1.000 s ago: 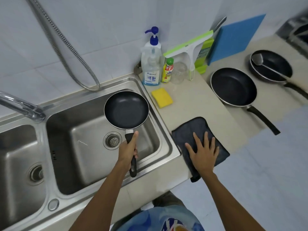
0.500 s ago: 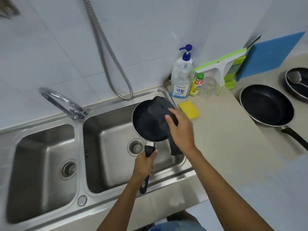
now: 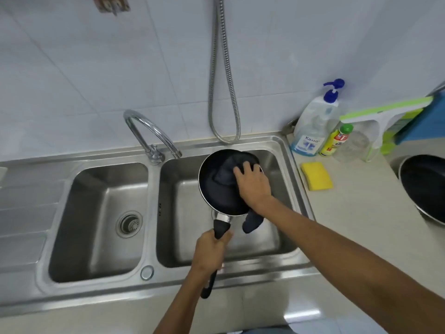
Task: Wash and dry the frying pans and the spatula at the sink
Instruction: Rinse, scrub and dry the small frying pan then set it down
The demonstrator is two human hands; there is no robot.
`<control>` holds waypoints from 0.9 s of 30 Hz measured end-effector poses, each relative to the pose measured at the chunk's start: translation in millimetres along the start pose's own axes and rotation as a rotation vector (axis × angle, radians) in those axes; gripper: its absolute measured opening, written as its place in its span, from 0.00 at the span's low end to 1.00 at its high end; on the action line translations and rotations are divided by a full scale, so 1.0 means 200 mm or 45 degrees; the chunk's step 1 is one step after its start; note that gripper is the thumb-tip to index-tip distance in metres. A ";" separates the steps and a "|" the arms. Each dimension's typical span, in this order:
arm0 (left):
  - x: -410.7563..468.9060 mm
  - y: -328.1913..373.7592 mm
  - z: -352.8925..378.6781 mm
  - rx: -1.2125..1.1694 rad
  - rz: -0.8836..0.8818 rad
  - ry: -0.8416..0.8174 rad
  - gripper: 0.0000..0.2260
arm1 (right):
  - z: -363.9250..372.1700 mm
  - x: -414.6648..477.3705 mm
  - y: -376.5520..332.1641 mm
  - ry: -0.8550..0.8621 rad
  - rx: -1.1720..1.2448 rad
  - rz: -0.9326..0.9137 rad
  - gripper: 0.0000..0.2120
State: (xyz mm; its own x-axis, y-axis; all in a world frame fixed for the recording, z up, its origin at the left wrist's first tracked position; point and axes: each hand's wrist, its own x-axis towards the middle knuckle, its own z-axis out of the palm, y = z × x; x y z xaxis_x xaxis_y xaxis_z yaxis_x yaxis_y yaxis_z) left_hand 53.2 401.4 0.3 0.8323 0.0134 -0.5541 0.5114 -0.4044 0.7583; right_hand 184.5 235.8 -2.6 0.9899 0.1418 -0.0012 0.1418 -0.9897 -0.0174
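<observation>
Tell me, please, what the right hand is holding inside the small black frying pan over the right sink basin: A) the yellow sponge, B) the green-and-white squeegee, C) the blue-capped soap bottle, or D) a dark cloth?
D: the right hand holds a dark cloth against the inside of the small black frying pan, while the yellow sponge lies on the pale counter.

left hand: fist wrapped round the pan handle, forearm coming straight up from the bottom | right hand: palm down, fingers bent onto the cloth, arm stretched in from lower right
</observation>
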 end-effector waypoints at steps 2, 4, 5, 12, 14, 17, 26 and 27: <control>0.01 0.01 -0.01 -0.004 -0.012 0.019 0.17 | -0.04 -0.11 -0.15 -0.254 0.206 -0.006 0.19; 0.03 0.03 0.01 -0.018 -0.047 -0.006 0.14 | -0.09 -0.12 -0.28 -0.442 0.537 -0.034 0.13; 0.03 0.04 0.02 -0.049 -0.063 -0.026 0.12 | -0.13 -0.08 -0.32 -0.470 0.701 -0.030 0.10; 0.03 0.20 0.01 -0.169 -0.008 -0.110 0.16 | -0.15 0.31 -0.22 0.041 0.599 0.101 0.14; 0.04 0.21 -0.02 -0.229 -0.057 -0.119 0.17 | -0.12 0.35 -0.07 0.043 0.280 0.040 0.20; 0.07 0.25 -0.06 -0.251 -0.095 -0.172 0.17 | -0.11 0.31 0.10 0.269 0.258 0.098 0.15; 0.12 0.24 0.01 -1.021 -0.586 -0.487 0.20 | -0.27 -0.04 0.34 0.351 2.270 0.994 0.14; 0.12 0.25 0.01 -1.161 -0.623 -0.623 0.20 | -0.23 -0.08 0.30 0.286 2.315 0.947 0.14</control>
State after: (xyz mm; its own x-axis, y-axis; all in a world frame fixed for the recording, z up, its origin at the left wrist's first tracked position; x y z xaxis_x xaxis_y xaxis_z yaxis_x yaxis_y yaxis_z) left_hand 99.4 380.1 24.1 0.4310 -0.4516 -0.7812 0.8886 0.3628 0.2805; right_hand 177.0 173.5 42.1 0.8450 -0.3686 -0.3873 -0.2543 0.3602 -0.8975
